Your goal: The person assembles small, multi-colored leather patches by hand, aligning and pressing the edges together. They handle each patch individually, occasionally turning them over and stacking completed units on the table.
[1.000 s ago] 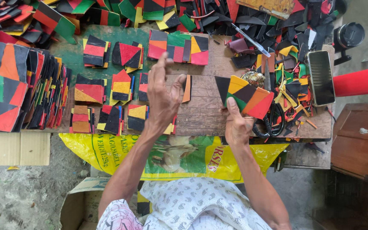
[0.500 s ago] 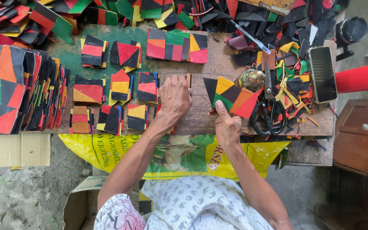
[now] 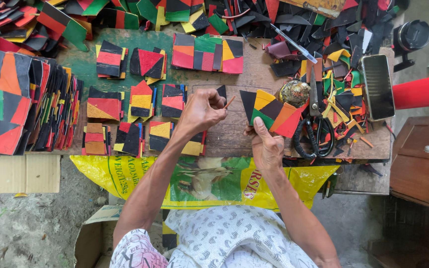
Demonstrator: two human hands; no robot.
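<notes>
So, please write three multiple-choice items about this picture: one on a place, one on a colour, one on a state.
1. Where are the scissors?
A. right of the patchwork piece
B. on the floor
C. under the left hand

2. What colour is the sack hanging off the table edge?
A. blue
B. yellow
C. white

3. What does the left hand do?
A. lies flat and open
B. holds the phone
C. pinches a thin stick

Answers:
1. A, they lie just right of the piece that the right hand holds down.
2. B, it is yellow with a green picture.
3. C, its fingers are closed on the stick.
</notes>
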